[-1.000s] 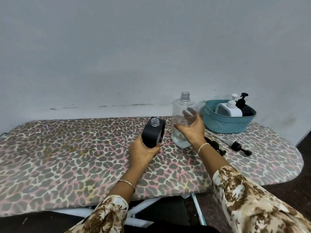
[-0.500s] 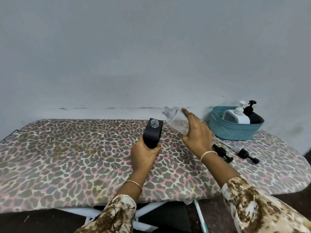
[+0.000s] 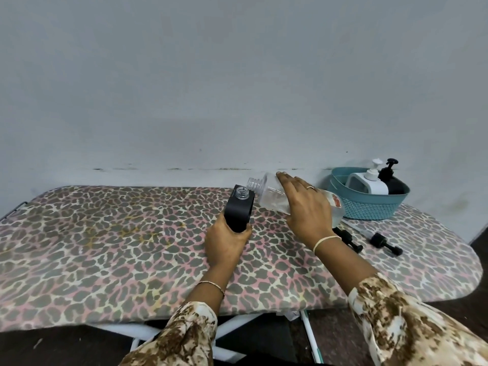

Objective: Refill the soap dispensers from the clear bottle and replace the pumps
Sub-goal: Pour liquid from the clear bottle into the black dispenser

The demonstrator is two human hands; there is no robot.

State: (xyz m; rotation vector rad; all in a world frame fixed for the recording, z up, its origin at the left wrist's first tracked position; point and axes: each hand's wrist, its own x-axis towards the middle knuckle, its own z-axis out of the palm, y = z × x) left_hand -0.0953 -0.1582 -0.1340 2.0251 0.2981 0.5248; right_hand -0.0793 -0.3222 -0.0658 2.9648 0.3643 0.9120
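One clear bottle point(image 3: 272, 198), flatter than before

The mid-body of the clear bottle point(image 3: 272, 198) is covered by the right hand point(image 3: 307, 207), and the print on its red label point(image 3: 336, 200) is too small to be read. The base of the black dispenser point(image 3: 239, 211) is concealed within the left hand point(image 3: 227, 243). One loose pump point(image 3: 348, 240) is partly masked by the right wrist point(image 3: 326, 241), and the lower parts of the white dispenser point(image 3: 365, 183) and the dark dispenser point(image 3: 393, 184) are screened by the basket point(image 3: 369, 207) wall. The left sleeve point(image 3: 184, 336) and right sleeve point(image 3: 412, 326) are cut off at the lower edge.
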